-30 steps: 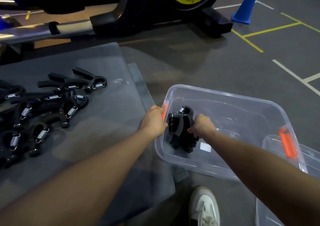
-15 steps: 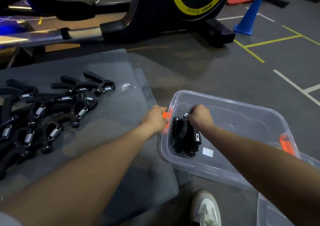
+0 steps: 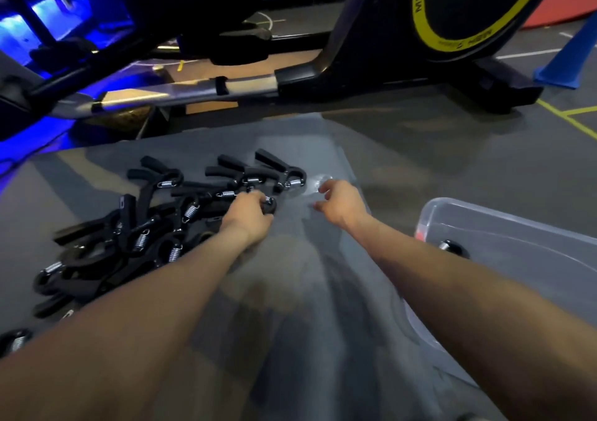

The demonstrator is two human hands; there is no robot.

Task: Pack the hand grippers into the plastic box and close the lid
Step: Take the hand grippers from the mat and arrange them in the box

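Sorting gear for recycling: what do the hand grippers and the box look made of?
Hand grippers: matte black handles, likely plastic or foam, with shiny coiled springs that look like metal. Plastic box: clear, glossy plastic; the floor shows through its walls.

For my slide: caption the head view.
Left hand grips a gripper from the pile; right hand open beside the box.

A black exercise machine [image 3: 323, 65] with a yellow-ringed flywheel [image 3: 478, 7] stood on the grey floor [image 3: 452, 149] beyond the grey counter [image 3: 290, 323]. A blue cone [image 3: 568, 62] stood at the right edge, near yellow floor lines [image 3: 568, 118].
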